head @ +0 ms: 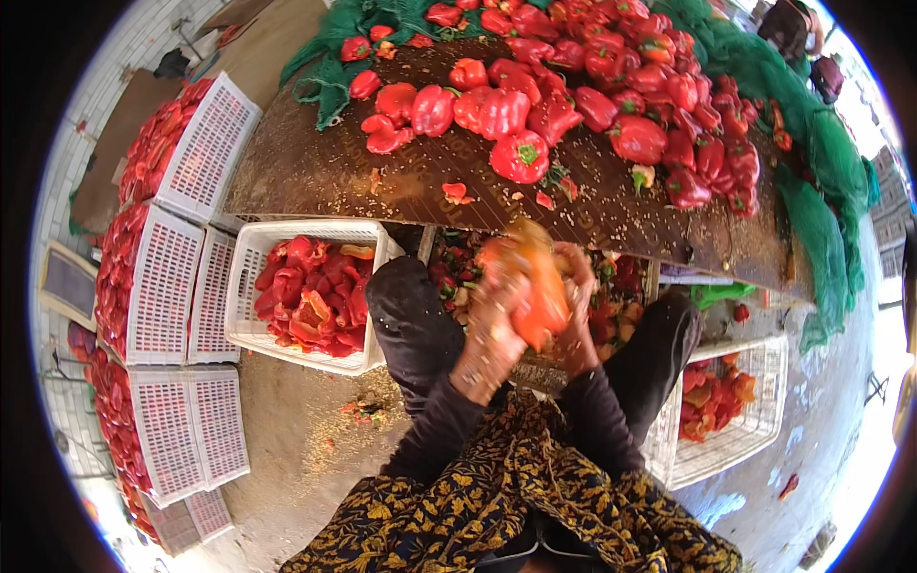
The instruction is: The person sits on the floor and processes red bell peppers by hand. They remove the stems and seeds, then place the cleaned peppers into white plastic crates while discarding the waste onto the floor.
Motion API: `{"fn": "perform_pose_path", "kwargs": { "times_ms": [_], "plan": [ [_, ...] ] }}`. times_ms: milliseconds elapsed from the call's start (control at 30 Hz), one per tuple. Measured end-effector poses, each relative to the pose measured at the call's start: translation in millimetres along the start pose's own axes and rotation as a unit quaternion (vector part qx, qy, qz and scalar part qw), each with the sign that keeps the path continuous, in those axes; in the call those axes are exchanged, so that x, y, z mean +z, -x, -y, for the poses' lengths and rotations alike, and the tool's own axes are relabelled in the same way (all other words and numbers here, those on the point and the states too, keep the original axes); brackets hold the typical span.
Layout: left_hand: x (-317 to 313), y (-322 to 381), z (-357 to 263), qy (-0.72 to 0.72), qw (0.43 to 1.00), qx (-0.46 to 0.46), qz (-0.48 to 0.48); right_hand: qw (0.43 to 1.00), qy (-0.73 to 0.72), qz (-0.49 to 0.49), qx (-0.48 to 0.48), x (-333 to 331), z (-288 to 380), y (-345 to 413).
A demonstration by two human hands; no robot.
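Between both hands, over the container between my knees, is an orange-red bell pepper [539,290], blurred by motion. My left hand [494,326] is closed around its left side and is flecked with seeds. On the pepper's right side is my right hand [577,308], partly hidden behind it; whether it holds any tool cannot be seen. Below the hands the container holds pepper cores and stems [623,322]. Whole red bell peppers [519,156] lie heaped on the brown board [322,172] in front of me.
At my left stands a white plastic crate [240,286] of opened red peppers, with several stacked pepper crates [161,283] beyond. Another white crate [781,401] with pepper pieces is at my right. Green netting [824,165] edges the board. A person [788,32] is at the far right.
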State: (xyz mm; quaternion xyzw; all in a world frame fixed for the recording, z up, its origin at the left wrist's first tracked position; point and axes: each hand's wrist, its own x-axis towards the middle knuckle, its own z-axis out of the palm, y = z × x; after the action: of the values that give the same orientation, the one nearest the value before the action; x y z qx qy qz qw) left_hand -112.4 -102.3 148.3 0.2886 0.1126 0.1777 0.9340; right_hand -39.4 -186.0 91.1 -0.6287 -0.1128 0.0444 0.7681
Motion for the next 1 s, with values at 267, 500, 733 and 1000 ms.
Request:
{"fn": "perform_pose_path", "kwargs": {
  "times_ms": [267, 500, 733, 1000],
  "plan": [
    [7, -34, -29, -0.010, 0.995, 0.073, -0.066, 0.962, 0.240, 0.127, -0.016, -69, -53, -19],
    [45, -37, 40, -0.209, 0.958, 0.121, 0.154, 0.987, -0.113, 0.067, 0.098, -67, 132, 0],
    [-126, -144, -111, -0.237, 0.910, 0.333, -0.068, 0.905, 0.381, -0.188, -0.006, -328, 60, -26],
    [-443, -173, -127, -0.851, 0.462, 0.090, -0.234, 0.791, 0.563, -0.236, 0.049, -375, 46, -1]
  ]
}}
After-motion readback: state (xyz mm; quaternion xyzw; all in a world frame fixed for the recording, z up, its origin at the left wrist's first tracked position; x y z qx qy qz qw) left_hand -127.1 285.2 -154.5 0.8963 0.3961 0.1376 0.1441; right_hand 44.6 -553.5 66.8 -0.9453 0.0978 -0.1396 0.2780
